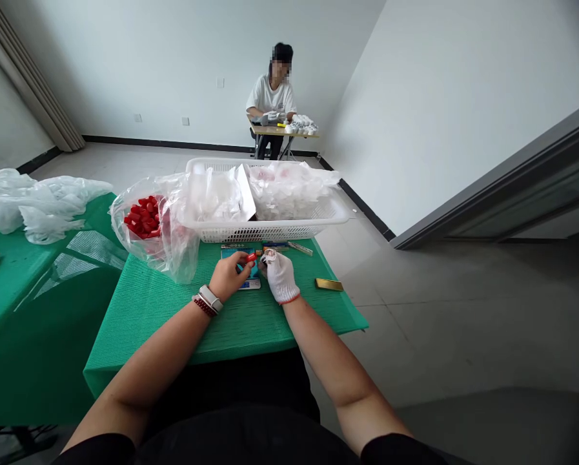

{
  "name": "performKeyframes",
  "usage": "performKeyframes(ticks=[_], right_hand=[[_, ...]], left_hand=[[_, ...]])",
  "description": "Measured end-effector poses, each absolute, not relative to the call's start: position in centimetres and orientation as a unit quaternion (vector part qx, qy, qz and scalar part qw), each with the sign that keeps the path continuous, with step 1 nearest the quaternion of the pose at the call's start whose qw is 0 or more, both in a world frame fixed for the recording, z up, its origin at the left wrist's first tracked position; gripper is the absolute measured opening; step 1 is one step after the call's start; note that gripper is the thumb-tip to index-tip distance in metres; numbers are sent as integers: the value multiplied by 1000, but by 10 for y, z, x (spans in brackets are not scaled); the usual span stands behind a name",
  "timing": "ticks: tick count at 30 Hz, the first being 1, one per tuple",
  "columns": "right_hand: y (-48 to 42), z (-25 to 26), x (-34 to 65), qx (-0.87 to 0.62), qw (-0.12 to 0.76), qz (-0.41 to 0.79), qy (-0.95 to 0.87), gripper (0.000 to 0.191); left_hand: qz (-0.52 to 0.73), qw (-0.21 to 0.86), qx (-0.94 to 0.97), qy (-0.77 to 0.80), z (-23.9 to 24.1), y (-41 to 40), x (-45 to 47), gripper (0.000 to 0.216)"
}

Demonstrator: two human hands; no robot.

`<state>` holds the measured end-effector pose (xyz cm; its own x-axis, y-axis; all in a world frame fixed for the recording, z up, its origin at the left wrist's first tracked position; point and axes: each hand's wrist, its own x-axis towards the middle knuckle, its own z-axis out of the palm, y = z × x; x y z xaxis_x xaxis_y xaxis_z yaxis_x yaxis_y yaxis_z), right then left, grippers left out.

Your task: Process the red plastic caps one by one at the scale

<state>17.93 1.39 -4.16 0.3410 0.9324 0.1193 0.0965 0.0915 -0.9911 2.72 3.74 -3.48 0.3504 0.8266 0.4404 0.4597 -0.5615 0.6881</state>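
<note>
Above the worktop (173, 323), the left hand (230, 274) is pinching a red piece (251, 257), the gloved right hand (280, 276) curling, its hold unclear.

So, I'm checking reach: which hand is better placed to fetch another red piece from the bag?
Probably the left hand: it is nearer the clear bag of red pieces, while the gloved right hand lies farther off. The left holds one red piece, though.

Plain small-parts workroom, green-covered table (255, 326), bagged red parts (144, 218), white basket (289, 228), gloved co-worker (271, 98) seated behind
</note>
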Motion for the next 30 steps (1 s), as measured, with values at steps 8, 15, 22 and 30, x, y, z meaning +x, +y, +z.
performKeyframes(ticks=[8, 15, 22, 30], right_hand=[[16, -38, 179, -559, 604, 383, -421, 52], [13, -39, 181, -575, 601, 361, -421, 52], [14, -36, 178, -574, 598, 362, -426, 47], [14, -44, 180, -568, 591, 365, -441, 45]], left_hand=[[385, 210, 820, 369, -28, 33, 27, 15], [373, 221, 832, 346, -30, 32, 27, 13], [390, 234, 812, 365, -29, 31, 28, 15], [381, 219, 814, 380, -33, 35, 28, 17]])
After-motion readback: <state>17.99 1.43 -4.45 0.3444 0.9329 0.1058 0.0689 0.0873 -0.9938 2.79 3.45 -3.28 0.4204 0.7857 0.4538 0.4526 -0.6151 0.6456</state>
